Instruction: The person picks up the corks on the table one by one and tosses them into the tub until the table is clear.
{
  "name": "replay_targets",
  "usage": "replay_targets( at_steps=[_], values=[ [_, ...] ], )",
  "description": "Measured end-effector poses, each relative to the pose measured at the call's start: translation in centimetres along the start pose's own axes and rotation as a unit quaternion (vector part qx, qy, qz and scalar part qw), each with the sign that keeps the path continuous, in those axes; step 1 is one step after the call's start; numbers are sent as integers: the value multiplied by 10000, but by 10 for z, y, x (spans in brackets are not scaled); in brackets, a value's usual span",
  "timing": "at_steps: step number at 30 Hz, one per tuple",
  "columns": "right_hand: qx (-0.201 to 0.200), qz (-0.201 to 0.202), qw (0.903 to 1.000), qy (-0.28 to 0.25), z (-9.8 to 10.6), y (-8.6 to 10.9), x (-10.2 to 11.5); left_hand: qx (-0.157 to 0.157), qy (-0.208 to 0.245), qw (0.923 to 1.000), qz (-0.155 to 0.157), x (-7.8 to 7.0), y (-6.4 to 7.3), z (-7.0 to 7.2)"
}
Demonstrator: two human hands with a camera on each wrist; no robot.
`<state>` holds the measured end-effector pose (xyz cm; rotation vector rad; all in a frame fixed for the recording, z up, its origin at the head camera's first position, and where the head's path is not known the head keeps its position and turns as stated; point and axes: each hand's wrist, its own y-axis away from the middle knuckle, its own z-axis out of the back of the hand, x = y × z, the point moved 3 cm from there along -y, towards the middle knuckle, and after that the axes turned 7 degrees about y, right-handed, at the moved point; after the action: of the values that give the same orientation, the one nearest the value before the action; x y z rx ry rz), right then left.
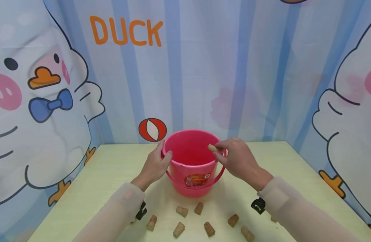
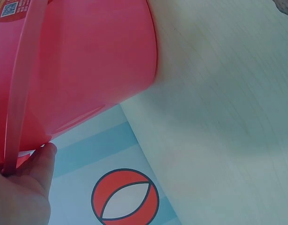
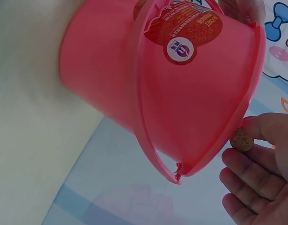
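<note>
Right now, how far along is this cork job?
Done: the pink plastic bucket stands upright, held by the left hand; I see no cork inside, though its bottom is unclear. In hand: the right hand pinches a small tan cork at the bucket's rim. Left: at least seven brown, tapered corks lie on the pale yellow table.

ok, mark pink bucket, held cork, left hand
Pink bucket (image 1: pixel 192 169), head view: front wall, just under the rim.
Held cork (image 3: pixel 242 140), right wrist view: round end.
Left hand (image 1: pixel 153 165), head view: back of the hand.
</note>
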<state>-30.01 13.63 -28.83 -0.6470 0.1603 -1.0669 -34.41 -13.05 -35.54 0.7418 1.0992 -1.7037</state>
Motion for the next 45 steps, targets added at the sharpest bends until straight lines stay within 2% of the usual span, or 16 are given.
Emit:
replay_targets(
  at_steps=[9,24,35,45],
  values=[
    [268,-258,9991,-182,-7,-6,3,-55,-8,10000,32,0,0,0],
    [945,-649,9927,-363,-12,-12,4,-61,-58,10000,0,1,0,0],
    [578,-638,9959,-262,-11,-5,-1,-66,-69,10000,2,0,0,0],
    [370,-805,9959,-208,-3,1,-4,-95,-32,9999,49,-1,1,-1]
  ],
)
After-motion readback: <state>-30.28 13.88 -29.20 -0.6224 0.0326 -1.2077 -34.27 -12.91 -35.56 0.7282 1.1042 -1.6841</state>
